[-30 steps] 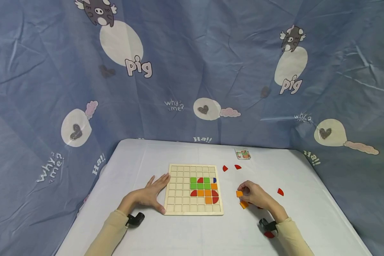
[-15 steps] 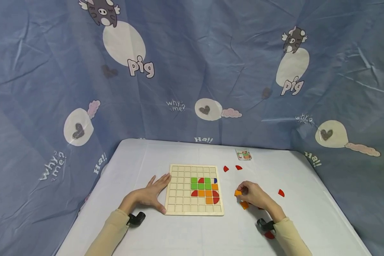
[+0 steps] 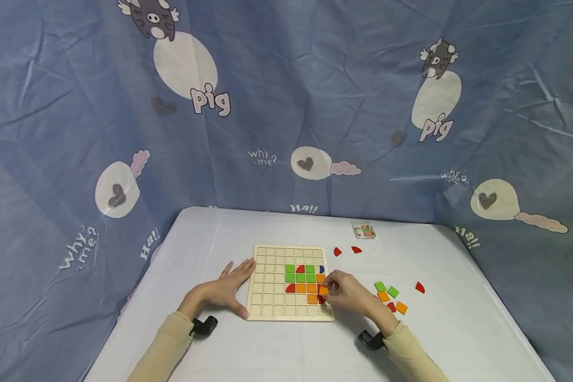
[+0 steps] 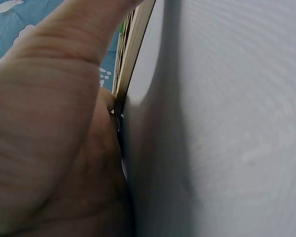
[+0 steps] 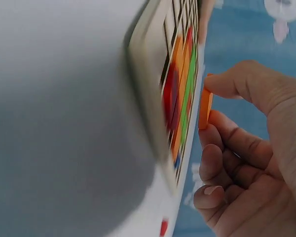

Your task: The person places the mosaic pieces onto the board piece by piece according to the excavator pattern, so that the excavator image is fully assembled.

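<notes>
The right hand (image 3: 346, 292) pinches an orange square tile (image 3: 323, 290) between thumb and fingers, just over the right edge of the wooden grid board (image 3: 267, 307). One second ago this hand was at 3 o'clock of the board, beside loose tiles (image 3: 390, 297). The left hand (image 3: 224, 289) lies flat, fingers straight, against the board's left edge; the board's left columns are free.

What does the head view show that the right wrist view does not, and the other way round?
Only the head view shows the left hand flat against the board's left edge, the loose tiles on the table and the small card. Only the right wrist view shows, from the side, the orange tile held apart from the board, above its surface. Both show the right hand pinching that tile, and the wooden board with its coloured pieces.
</notes>
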{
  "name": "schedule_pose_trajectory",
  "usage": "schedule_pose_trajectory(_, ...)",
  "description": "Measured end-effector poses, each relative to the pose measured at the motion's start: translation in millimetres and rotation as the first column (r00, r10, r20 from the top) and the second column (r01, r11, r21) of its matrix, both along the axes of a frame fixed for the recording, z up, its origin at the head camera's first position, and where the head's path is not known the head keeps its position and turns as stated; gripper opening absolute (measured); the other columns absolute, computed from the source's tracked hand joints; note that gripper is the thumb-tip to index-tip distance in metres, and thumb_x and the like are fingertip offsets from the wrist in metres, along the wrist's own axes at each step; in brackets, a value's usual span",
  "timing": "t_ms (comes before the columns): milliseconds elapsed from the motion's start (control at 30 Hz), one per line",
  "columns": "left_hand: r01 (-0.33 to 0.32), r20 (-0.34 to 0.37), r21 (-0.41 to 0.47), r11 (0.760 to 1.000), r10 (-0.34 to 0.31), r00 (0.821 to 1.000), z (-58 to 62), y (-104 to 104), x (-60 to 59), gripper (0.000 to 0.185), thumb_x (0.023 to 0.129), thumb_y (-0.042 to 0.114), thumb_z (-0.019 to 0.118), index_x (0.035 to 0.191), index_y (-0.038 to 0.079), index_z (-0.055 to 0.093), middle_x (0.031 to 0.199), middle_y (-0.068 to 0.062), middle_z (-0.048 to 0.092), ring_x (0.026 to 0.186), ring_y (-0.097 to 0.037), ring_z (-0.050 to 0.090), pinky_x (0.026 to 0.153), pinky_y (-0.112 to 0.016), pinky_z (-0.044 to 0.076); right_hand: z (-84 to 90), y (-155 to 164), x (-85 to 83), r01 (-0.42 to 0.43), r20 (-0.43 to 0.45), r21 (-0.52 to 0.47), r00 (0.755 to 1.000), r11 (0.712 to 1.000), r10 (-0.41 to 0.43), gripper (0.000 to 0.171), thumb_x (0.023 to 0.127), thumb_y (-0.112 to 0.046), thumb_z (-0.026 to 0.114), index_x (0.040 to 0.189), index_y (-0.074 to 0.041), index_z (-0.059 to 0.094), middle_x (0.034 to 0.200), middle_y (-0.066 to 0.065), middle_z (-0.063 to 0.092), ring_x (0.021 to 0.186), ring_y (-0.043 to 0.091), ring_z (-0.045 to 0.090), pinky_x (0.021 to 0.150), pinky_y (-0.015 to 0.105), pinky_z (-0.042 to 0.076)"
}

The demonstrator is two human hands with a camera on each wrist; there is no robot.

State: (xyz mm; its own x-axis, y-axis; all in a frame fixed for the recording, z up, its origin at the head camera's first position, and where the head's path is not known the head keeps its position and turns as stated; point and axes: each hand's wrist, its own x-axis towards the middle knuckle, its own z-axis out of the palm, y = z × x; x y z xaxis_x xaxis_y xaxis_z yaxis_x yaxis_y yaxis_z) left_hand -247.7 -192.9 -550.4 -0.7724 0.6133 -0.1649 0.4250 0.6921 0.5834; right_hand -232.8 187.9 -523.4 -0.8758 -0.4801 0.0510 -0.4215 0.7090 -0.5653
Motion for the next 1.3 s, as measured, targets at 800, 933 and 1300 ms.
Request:
schedule_pose_trajectory(800, 0.004, -0.008, -0.018, 1.000, -0.005, 1.000, -1.9, -1.5, -2.5, 0.137, 0.058, 0.060, 0.084, 0.155, 0.004, 0.004, 0.164, -0.010, -0.005, 0.151, -0.029, -0.006, 0.117, -0.058, -0.014, -9.5, -48.8, -4.1, -0.213, -0.028, 0.053, 0.976, 0.976, 0.215, 0.016, 0.085, -0.022, 0.075, 0.098, -0.016, 0.067, 0.093, -0.009, 0.060, 0.082, 0.004, 0.052, 0.071, 0.016, 0.048)
schedule_pose_trajectory(933, 0.013, -0.008, -0.016, 1.000, -0.013, 1.000, -2.1, -1.9, -2.1, 0.137, 0.059, 0.059, 0.084, 0.155, 0.003, 0.004, 0.163, -0.011, -0.005, 0.151, -0.030, -0.006, 0.117, -0.059, -0.014, -10.7, -50.0, -4.7, -0.222, -0.021, 0.069, 0.974, 0.973, 0.224, 0.013, 0.085, -0.020, 0.075, 0.096, -0.017, 0.069, 0.090, -0.011, 0.061, 0.081, 0.002, 0.051, 0.071, 0.016, 0.049)
schedule_pose_trajectory(1300, 0.000, -0.012, -0.030, 1.000, 0.000, 1.000, -3.7, -1.2, -2.0, 0.137, 0.058, 0.061, 0.083, 0.155, 0.005, 0.004, 0.164, -0.009, -0.005, 0.151, -0.029, -0.006, 0.118, -0.058, -0.013, -0.8, -41.3, -12.5, -0.142, -0.067, 0.026, 0.987, 0.990, 0.143, 0.019, 0.085, -0.024, 0.075, 0.099, -0.014, 0.068, 0.093, -0.007, 0.063, 0.082, 0.007, 0.054, 0.071, 0.020, 0.049)
